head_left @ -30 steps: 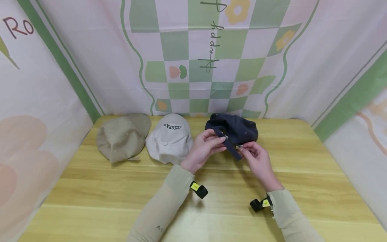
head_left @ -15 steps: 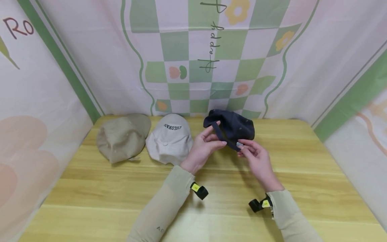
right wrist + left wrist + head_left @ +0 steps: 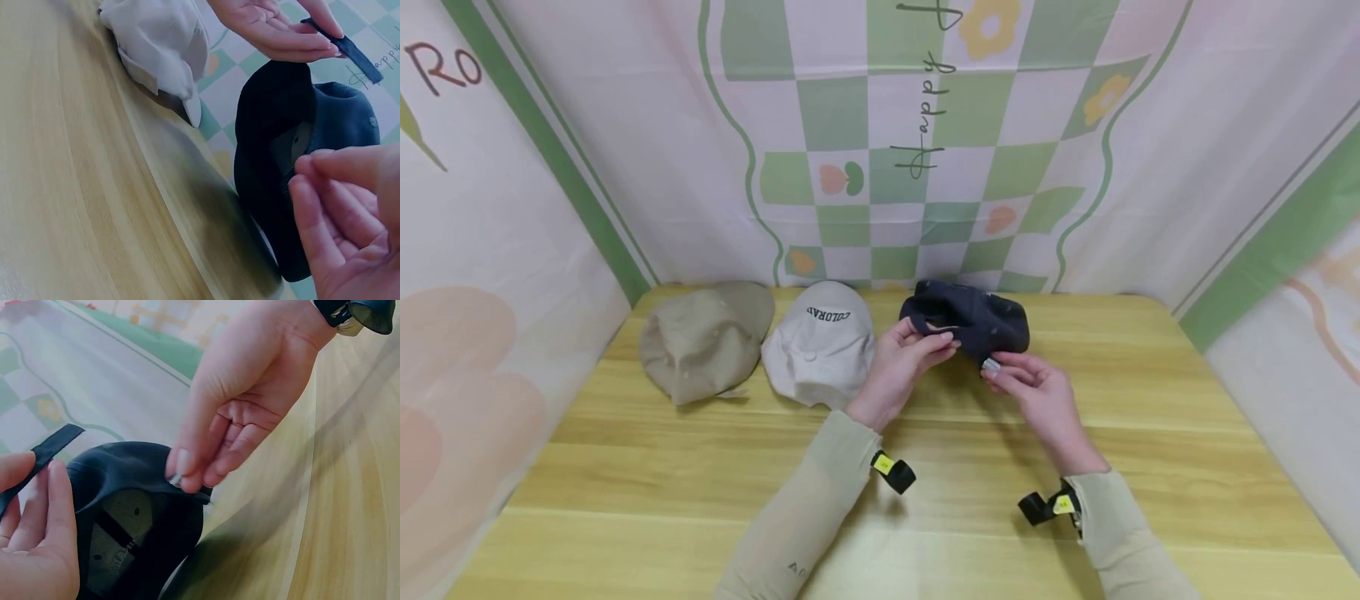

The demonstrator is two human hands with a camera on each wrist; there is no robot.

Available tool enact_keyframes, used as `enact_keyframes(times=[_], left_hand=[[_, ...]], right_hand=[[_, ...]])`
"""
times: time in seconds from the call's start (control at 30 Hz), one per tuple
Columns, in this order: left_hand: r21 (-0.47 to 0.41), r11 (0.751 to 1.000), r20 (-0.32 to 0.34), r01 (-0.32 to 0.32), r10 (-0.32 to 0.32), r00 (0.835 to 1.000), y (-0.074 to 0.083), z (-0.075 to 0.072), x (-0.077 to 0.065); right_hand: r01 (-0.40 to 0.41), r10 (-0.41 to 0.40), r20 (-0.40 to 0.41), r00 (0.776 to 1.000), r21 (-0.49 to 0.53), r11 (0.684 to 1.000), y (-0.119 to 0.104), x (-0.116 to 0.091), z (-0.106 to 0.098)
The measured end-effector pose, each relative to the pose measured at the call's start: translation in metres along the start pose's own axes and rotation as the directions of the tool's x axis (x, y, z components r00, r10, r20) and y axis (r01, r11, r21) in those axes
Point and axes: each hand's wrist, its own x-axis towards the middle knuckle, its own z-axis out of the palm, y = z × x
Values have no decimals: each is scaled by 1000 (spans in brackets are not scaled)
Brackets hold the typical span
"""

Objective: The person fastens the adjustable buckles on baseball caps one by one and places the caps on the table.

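A navy baseball cap [image 3: 992, 321] is held at the back of the table, its opening toward me. My left hand [image 3: 898, 362] pinches the cap's back strap [image 3: 57, 445] between thumb and fingers; the strap's free end sticks out past the fingertips in the left wrist view. My right hand [image 3: 1037, 396] pinches the cap's other rear edge at a small silver buckle [image 3: 175, 480]. In the right wrist view, strap [image 3: 356, 53] and right fingertips are well apart, and the right fingers hide the buckle.
Left of the navy cap, a light grey cap [image 3: 820, 350] with dark lettering lies on the wooden table [image 3: 970, 533]. Beside it sits a khaki cap [image 3: 703, 342]. A printed curtain [image 3: 895, 125] hangs directly behind the table.
Half a second ago the strap stretched across to the right fingers at the buckle. Now its end is away from them, in the left hand. The cap has lowered slightly.
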Motion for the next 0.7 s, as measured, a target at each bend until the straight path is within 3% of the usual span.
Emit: enact_keyframes(times=[0.17, 0.43, 0.7], left_hand=[[18, 1000, -18, -4, 4, 1000, 1, 0, 0], [132, 991, -32, -19, 24, 999, -2, -1, -1], [220, 975, -42, -30, 40, 998, -10, -2, 0]], right_hand=[[-8, 8, -20, 1000, 3, 1000, -2, -1, 0], [76, -72, -26, 997, 180, 981, -9, -3, 2], [96, -95, -14, 995, 184, 978, -12, -2, 3]])
